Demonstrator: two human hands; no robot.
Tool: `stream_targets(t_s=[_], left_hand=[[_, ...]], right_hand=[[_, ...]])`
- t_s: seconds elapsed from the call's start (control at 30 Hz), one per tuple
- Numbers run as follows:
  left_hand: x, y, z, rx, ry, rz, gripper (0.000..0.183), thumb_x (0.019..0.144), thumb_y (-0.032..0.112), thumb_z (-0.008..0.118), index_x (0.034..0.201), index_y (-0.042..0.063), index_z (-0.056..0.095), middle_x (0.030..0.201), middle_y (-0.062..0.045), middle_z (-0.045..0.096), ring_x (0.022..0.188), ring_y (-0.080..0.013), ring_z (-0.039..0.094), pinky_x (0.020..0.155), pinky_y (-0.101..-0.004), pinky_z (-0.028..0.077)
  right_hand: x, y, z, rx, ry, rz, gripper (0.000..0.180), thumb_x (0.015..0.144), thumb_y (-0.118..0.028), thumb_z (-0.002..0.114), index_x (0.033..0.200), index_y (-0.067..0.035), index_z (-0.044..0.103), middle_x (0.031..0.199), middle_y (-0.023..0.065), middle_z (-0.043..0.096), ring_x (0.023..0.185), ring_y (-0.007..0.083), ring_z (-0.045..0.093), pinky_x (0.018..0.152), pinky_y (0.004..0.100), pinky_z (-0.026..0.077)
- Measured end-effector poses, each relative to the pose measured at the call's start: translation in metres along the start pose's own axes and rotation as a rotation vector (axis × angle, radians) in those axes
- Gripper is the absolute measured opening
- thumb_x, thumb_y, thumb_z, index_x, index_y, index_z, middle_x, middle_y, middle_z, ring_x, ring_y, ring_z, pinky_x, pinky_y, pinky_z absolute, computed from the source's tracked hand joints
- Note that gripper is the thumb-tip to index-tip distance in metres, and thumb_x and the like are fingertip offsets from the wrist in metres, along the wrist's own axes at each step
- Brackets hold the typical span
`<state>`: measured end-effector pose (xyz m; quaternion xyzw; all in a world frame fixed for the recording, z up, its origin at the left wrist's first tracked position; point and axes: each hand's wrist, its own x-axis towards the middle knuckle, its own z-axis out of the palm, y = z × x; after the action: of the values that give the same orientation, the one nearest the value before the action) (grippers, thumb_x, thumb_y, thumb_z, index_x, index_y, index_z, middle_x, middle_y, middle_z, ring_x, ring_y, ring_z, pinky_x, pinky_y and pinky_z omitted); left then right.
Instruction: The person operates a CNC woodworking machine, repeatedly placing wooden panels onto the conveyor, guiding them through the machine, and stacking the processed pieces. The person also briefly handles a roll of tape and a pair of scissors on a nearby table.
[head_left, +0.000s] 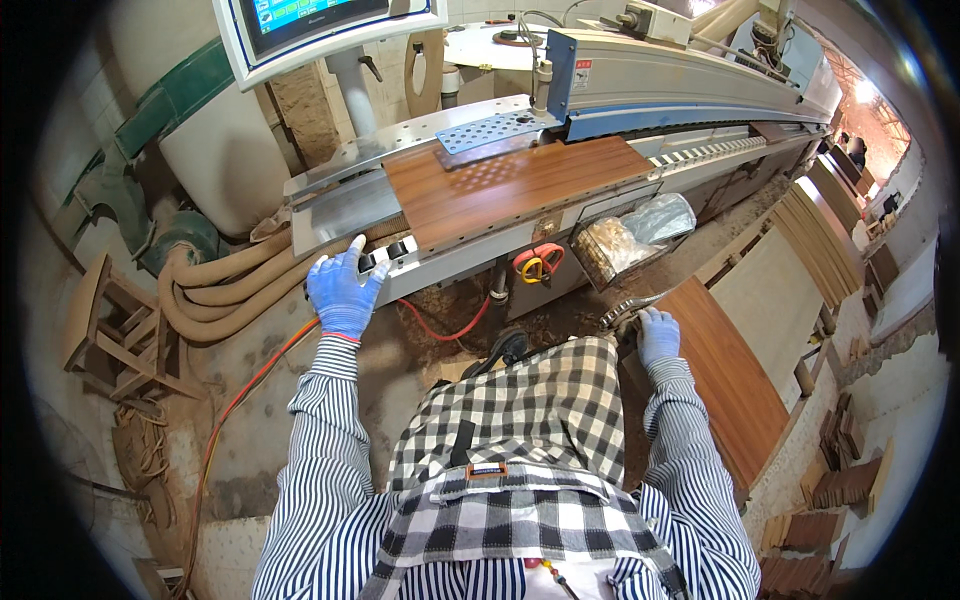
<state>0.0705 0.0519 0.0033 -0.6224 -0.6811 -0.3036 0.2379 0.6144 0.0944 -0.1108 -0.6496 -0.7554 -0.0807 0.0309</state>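
A brown wood-grain panel (510, 180) lies on the infeed of an edge-banding machine (675, 82), partly under a blue perforated plate (487, 133). My left hand (345, 289), in a blue and white glove, is spread at the near left end of the machine, beside black and white rollers (384, 255); whether it touches them I cannot tell. My right hand (660, 334), gloved too, is at the near end of a second wood-grain panel (724, 375) on the right, by a curved metal part (630, 307). Its fingertips point forward, and its grip is unclear.
Red- and yellow-handled scissors (536, 264) hang on the machine's front near a wire basket (600, 244) with plastic bags. Thick hoses (232, 300) and a wooden stool (124, 330) stand left. A control screen (322, 22) is above. Stacked panels (810, 240) line the right.
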Motion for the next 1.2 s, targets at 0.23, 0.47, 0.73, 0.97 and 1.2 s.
stream_targets(t_s=[0.23, 0.47, 0.73, 0.97, 1.2], left_hand=[[0.0, 0.001, -0.002, 0.006, 0.013, -0.026, 0.047, 0.085, 0.046, 0.069, 0.117, 0.012, 0.068, 0.088, -0.009, 0.07, 0.087, -0.0263, 0.065, 0.096, -0.0436, 0.043], [0.0, 0.002, 0.001, 0.0, 0.006, -0.018, 0.044, 0.086, 0.045, 0.068, 0.115, 0.012, 0.069, 0.089, -0.009, 0.07, 0.088, -0.0259, 0.065, 0.096, -0.0436, 0.043], [0.001, 0.0, 0.002, -0.015, 0.031, 0.0, 0.044, 0.087, 0.046, 0.067, 0.115, 0.012, 0.069, 0.092, -0.009, 0.07, 0.091, -0.0264, 0.064, 0.098, -0.0438, 0.04], [-0.001, -0.002, 0.002, -0.001, 0.007, -0.01, 0.043, 0.087, 0.046, 0.067, 0.115, 0.012, 0.069, 0.093, -0.009, 0.07, 0.092, -0.0272, 0.063, 0.098, -0.0435, 0.04], [0.0, -0.003, 0.002, -0.016, 0.009, 0.002, 0.042, 0.086, 0.044, 0.068, 0.114, 0.013, 0.069, 0.095, -0.009, 0.071, 0.094, -0.0268, 0.064, 0.1, -0.0435, 0.04]], right_hand=[[-0.088, -0.028, -0.012, 0.155, 0.249, -0.025, 0.038, 0.083, -0.014, 0.063, 0.121, -0.011, 0.061, 0.12, 0.0091, 0.063, 0.111, 0.0309, 0.056, 0.093, 0.043, 0.045], [-0.172, 0.03, 0.053, 1.998, 0.065, 1.007, 0.051, 0.087, -0.056, 0.068, 0.092, -0.005, 0.061, 0.071, 0.005, 0.063, 0.05, 0.0163, 0.054, 0.044, 0.0252, 0.039], [-0.183, 0.046, 0.062, 2.18, 0.612, 1.345, 0.047, 0.083, -0.048, 0.075, 0.09, -0.004, 0.06, 0.084, 0.0093, 0.069, 0.064, 0.0177, 0.061, 0.064, 0.0292, 0.056], [-0.226, -0.013, 0.041, 2.411, 0.155, 0.97, 0.031, 0.089, -0.031, 0.071, 0.108, -0.008, 0.062, 0.096, 0.018, 0.071, 0.077, 0.0257, 0.069, 0.072, 0.0424, 0.061], [-0.246, 0.02, 0.05, 2.388, 0.801, 1.101, 0.058, 0.079, -0.031, 0.079, 0.125, -0.004, 0.056, 0.124, 0.0137, 0.063, 0.115, 0.0298, 0.058, 0.099, 0.0486, 0.049]])
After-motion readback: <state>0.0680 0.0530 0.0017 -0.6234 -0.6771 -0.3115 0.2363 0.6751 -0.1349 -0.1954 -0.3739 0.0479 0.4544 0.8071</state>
